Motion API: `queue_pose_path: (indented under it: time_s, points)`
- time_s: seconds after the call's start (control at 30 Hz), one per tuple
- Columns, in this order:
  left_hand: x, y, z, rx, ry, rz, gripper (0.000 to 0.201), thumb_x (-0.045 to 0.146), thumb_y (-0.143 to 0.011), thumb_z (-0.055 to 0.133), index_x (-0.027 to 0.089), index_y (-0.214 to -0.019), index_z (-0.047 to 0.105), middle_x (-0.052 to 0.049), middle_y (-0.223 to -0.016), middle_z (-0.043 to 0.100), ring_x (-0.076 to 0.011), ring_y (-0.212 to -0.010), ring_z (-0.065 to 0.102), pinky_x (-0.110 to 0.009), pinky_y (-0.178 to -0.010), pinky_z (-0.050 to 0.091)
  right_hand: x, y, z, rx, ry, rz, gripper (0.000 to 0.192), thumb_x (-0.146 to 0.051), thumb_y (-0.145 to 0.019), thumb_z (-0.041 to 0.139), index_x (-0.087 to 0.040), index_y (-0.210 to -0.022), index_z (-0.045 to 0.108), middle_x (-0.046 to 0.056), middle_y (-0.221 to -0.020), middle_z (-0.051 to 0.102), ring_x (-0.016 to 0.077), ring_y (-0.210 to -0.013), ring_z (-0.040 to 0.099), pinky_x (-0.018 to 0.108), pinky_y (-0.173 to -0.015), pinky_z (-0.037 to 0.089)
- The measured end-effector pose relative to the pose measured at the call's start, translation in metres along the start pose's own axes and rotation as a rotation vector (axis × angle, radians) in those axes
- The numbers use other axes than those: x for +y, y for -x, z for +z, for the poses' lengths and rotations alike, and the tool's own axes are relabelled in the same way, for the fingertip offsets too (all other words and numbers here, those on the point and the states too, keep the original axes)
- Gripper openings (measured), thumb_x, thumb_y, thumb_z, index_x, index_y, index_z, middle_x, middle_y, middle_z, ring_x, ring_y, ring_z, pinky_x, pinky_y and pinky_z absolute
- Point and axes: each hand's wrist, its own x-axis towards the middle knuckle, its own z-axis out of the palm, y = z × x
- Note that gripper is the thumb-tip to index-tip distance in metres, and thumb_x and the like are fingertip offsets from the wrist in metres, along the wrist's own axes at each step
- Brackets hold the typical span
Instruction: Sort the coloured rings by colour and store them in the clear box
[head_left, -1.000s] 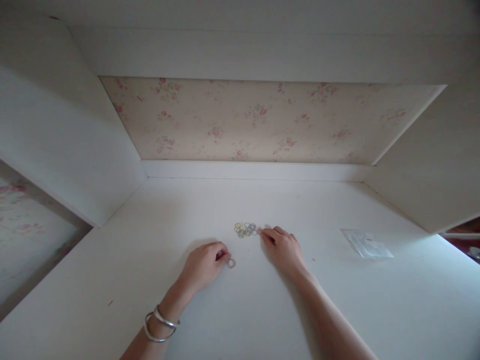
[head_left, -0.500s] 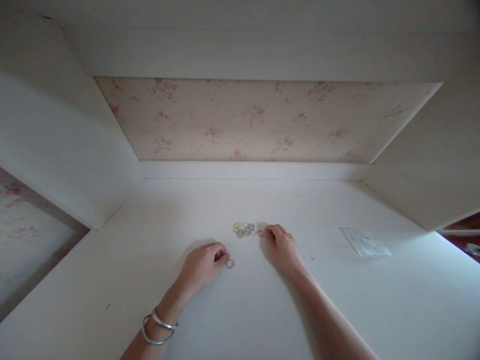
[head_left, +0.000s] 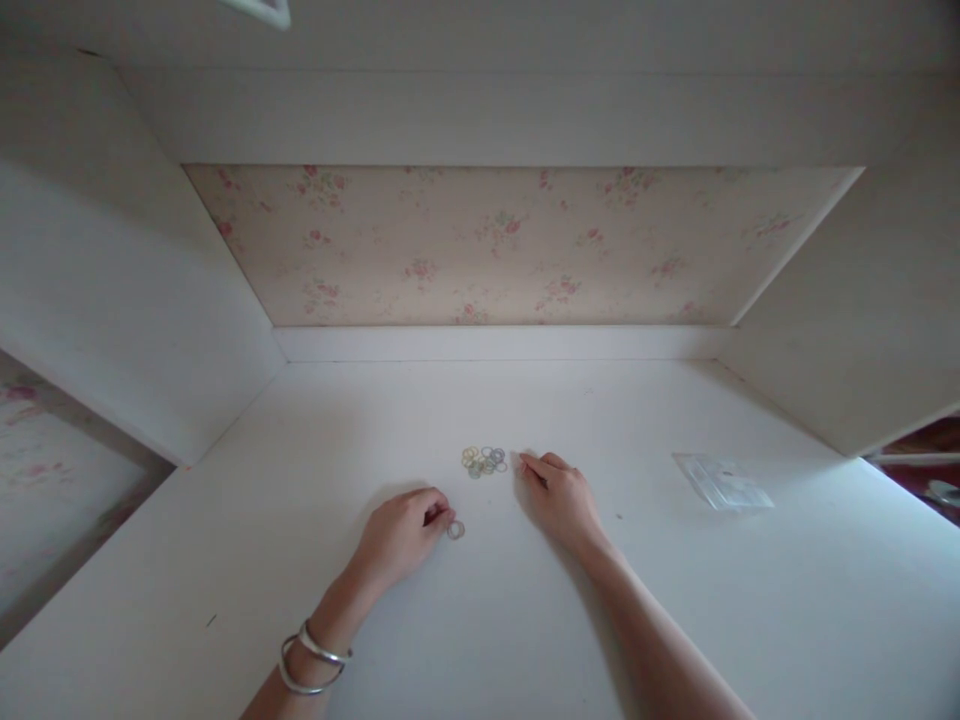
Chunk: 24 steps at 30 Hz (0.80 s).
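- Far left, a floral-patterned panel [head_left: 37,470] peeks out below the white side board [head_left: 142,300], and the white bench [head_left: 480,640] spreads out from there.
- Moving in, a thin dark sliver [head_left: 211,620] lies on the bench, well apart from everything else.
- Now two silver-coloured bangles [head_left: 324,655], loose around the left wrist, one above the other.
- Here's the left hand [head_left: 403,530], resting low on the bench, thumb and forefinger pinched together on the edge of a few thin ring-shaped loops [head_left: 456,531] that poke out past the fingertips; exactly how many is too small to tell.
- Dead centre, just beyond those loops, sits the little cluster of rings [head_left: 484,462], yellowish, greenish and greyish, overlapping flat on the bench between the hands. Behind it all, floral wallpaper [head_left: 487,240] in a white surround.
- And the right hand [head_left: 562,500]! Fingers curled, fingertips drawn in just beside the cluster's right edge; whether anything is caught between them, I cannot tell.
- Past it, a small speck [head_left: 619,517] on the bench.
- Over to the right, a clear plastic bag [head_left: 721,482] lies flat, well apart from the right hand.
- Far right edge, a dark reddish compartment [head_left: 911,465].
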Motion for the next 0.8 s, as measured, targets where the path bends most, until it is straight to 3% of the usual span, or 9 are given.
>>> queue_pose_path:
  time_s: [0.23,0.33,0.57,0.8]
  points:
    - [-0.002,-0.001,0.000,-0.011,0.009,0.011,0.019,0.033,-0.085,0.049,0.023,-0.080,0.065,0.002,-0.078,0.066,-0.0119,-0.070,0.056,-0.022,-0.059,0.031,-0.007,0.005,-0.004,0.103,-0.152,0.004,0.036,-0.041,-0.092,0.038,-0.025,-0.099,0.070,0.003,-0.084,0.063,0.0120,-0.068,0.058,0.023,-0.065,0.042]
    - [-0.001,0.000,0.000,-0.014,0.018,0.010,0.019,0.032,-0.085,0.049,0.023,-0.080,0.065,0.002,-0.078,0.066,-0.0120,-0.070,0.057,-0.022,-0.060,0.032,-0.022,0.016,-0.004,0.107,-0.196,-0.110,0.032,-0.039,-0.092,0.042,-0.024,-0.093,0.070,0.003,-0.083,0.063,0.0120,-0.071,0.058,0.022,-0.067,0.042]
    - [0.000,0.000,-0.001,-0.020,0.026,-0.013,0.019,0.033,-0.085,0.049,0.023,-0.081,0.065,0.002,-0.079,0.067,-0.0129,-0.071,0.057,-0.022,-0.060,0.032,-0.054,0.040,0.004,0.001,0.012,-0.492,0.026,-0.027,-0.093,0.043,-0.026,-0.090,0.069,0.002,-0.073,0.060,0.0111,-0.066,0.051,0.026,-0.065,0.035]
    - [0.000,0.000,-0.001,-0.017,0.046,-0.006,0.020,0.034,-0.086,0.048,0.024,-0.081,0.065,0.002,-0.079,0.067,-0.0123,-0.070,0.057,-0.022,-0.059,0.031,-0.053,0.038,0.011,0.009,0.063,-0.527,0.025,-0.023,-0.093,0.044,-0.027,-0.091,0.069,0.001,-0.070,0.059,0.0108,-0.061,0.048,0.026,-0.061,0.031]
